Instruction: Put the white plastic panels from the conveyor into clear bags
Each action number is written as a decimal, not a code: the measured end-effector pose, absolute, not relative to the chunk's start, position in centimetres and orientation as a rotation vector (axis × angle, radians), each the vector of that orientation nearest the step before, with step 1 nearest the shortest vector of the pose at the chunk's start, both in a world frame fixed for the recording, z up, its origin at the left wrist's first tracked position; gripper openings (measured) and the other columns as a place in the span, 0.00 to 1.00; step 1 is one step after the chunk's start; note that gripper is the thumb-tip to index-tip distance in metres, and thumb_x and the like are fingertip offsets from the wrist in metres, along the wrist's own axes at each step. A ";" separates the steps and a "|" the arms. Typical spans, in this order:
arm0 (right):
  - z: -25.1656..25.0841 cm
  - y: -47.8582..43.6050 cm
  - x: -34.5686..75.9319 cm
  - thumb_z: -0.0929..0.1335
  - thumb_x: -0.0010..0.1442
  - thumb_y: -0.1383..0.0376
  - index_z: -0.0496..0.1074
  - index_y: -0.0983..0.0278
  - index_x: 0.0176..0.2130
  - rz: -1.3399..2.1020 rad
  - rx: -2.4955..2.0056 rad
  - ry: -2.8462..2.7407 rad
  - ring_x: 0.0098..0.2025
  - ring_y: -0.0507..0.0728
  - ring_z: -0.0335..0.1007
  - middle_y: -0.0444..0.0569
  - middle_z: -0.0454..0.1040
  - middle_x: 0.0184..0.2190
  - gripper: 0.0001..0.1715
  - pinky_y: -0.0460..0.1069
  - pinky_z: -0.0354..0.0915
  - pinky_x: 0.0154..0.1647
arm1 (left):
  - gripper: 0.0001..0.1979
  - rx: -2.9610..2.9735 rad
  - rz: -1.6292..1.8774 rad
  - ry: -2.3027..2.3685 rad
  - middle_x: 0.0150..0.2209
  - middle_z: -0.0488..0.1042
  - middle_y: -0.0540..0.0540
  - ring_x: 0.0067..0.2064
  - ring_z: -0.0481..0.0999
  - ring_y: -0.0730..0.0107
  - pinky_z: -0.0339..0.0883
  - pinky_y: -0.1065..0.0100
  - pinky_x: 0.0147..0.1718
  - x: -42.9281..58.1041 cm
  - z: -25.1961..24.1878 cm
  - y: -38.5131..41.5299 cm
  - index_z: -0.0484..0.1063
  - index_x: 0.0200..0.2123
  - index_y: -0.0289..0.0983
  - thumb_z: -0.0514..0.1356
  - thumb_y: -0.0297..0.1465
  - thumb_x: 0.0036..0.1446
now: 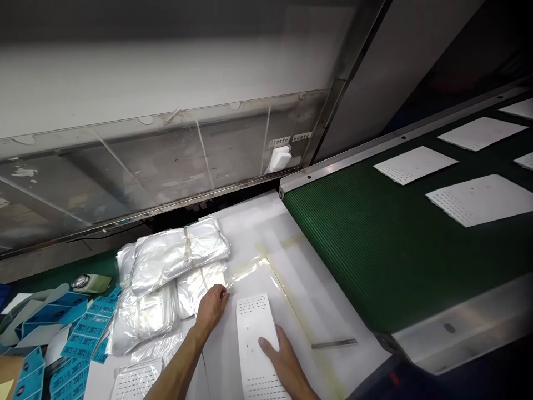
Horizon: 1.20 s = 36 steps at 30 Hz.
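White perforated sheet lies on the white table under the right hand, fingers spread apart; the left hand, fingers together, seems to pinch a clear plastic bag.

Right now we're riding on the person's head, looking forward and down, close over the left hand and right hand, with the white work table beneath them, the green conveyor belt off past the right hand, and a clear plastic panel ahead.
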State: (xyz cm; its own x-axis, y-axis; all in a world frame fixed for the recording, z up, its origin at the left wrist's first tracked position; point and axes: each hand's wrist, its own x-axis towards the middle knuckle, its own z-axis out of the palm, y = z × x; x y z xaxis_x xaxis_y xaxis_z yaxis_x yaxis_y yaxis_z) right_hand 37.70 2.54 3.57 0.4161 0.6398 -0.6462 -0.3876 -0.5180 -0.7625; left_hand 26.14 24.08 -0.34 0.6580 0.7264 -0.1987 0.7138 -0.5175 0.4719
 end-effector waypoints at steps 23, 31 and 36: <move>6.0 7.1 39.7 0.66 0.56 0.51 0.62 0.60 0.51 1.234 -1.523 -0.328 0.48 0.61 0.70 0.51 0.72 0.49 0.27 0.54 0.68 0.46 | 0.10 2.037 0.100 1.133 0.32 0.75 0.48 0.33 0.72 0.66 0.62 0.68 0.33 25.4 -0.3 25.5 0.70 0.33 0.40 0.50 0.34 0.57; 4.4 11.5 40.5 0.64 0.57 0.51 0.44 0.58 0.63 0.970 -1.727 -0.320 0.51 0.63 0.66 0.52 0.68 0.53 0.42 0.56 0.64 0.48 | 0.13 1.934 0.117 1.189 0.34 0.76 0.47 0.36 0.73 0.64 0.63 0.66 0.35 25.4 -0.3 26.2 0.73 0.33 0.39 0.49 0.36 0.57; 4.6 12.6 41.1 0.57 0.63 0.57 0.56 0.50 0.60 0.813 -2.156 -0.914 0.42 0.60 0.70 0.51 0.65 0.49 0.26 0.51 0.62 0.41 | 0.08 1.894 0.150 1.200 0.30 0.74 0.49 0.32 0.72 0.67 0.63 0.68 0.32 25.8 0.2 26.2 0.70 0.30 0.39 0.51 0.32 0.53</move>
State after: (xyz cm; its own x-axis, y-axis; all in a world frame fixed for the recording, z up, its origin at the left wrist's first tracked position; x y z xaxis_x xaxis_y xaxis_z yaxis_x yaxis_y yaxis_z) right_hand 41.10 12.62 4.59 0.5648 0.7752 -0.2831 0.3718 -0.5453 -0.7513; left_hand 25.77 26.25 0.23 0.5291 0.7840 -0.3248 0.6796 -0.1623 0.7154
